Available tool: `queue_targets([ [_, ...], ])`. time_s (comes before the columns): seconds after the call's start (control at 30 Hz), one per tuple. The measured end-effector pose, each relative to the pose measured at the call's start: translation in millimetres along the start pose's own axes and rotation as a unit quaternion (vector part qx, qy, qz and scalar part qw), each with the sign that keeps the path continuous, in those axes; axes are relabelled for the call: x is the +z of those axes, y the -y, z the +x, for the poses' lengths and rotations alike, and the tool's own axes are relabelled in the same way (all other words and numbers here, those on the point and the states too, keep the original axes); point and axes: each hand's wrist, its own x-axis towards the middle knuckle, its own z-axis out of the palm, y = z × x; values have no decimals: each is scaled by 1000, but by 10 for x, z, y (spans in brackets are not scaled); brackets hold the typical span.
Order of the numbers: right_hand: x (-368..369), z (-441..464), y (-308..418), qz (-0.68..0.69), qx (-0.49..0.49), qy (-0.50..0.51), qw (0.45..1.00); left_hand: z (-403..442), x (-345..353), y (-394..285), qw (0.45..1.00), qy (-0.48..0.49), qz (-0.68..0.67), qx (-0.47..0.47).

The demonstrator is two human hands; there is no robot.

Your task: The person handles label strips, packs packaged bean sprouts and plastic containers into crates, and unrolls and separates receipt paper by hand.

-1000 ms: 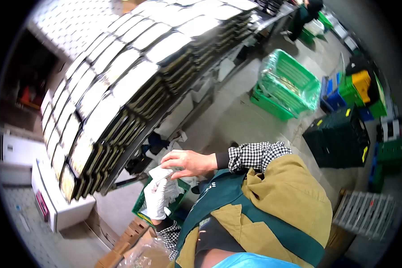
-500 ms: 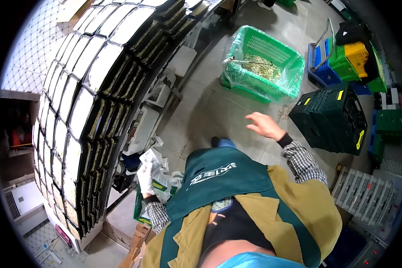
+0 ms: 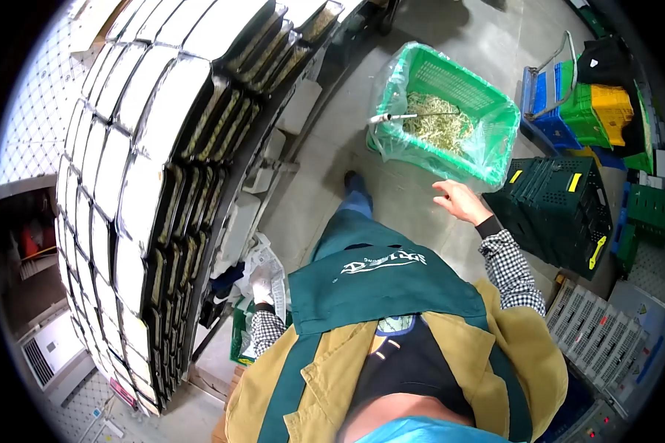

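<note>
My left hand (image 3: pixel 261 286), in a white glove, is low beside the stacked shelf, its fingers closed on a white printed sheet (image 3: pixel 263 257) that looks like thin plastic or paper. The fingertips are blurred against it. Just below, a green crate (image 3: pixel 239 334) is partly hidden by my sleeve. My bare right hand (image 3: pixel 462 201) hangs in the air with fingers apart, holding nothing. It is nearest to the green basket (image 3: pixel 488 173), which is lined with clear plastic. Pale shredded strands (image 3: pixel 440 125) lie in that basket, and a thin rod with a white end (image 3: pixel 391 117) reaches across it.
Tall stacks of black trays with white covers (image 3: pixel 148 140) line my left side. Dark green crates (image 3: pixel 554 210) stand to the right, with a trolley of blue, green and yellow crates (image 3: pixel 569 103) behind. Grey racks (image 3: pixel 598 332) are at lower right. Tiled floor (image 3: pixel 321 170) lies ahead.
My view has shifted and a foot now shows stepped forward. The left hand and white sheet have moved slightly right; the right hand has come closer to the green basket.
</note>
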Motion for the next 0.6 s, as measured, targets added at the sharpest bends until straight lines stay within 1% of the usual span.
queue_targets([
  [0.03,-54,90,-11,-7,11,-13,1000,157,-112,-180,978,8,-175,-109],
  [0.07,-96,179,-47,-15,16,-22,1000,276,-142,-316,931,-5,-305,-200],
  [0.1,-135,246,-68,-12,-14,-35,999,417,-213,-436,900,-17,-361,-244],
  [0.13,-198,324,-46,-1,-10,-11,1000,532,-235,-525,887,-24,-381,-260],
  [0.2,-304,415,-40,32,51,47,997,697,-285,-632,875,-34,-393,-280],
  [0.27,-344,459,-126,-8,51,38,998,830,-343,-679,867,-38,-403,-291],
  [0.3,-326,484,-220,-29,22,9,999,898,-366,-696,860,-39,-412,-298],
  [0.4,-550,604,-77,4,63,44,997,971,-374,-717,844,-44,-433,-312],
  [0.43,-548,643,-112,-19,30,27,999,963,-364,-713,839,-45,-440,-317],
  [0.57,-634,878,-117,-31,-4,25,999,911,-385,-742,819,-65,-461,-335],
  [0.6,-639,943,-140,-30,-36,8,999,894,-374,-748,818,-68,-458,-340],
])
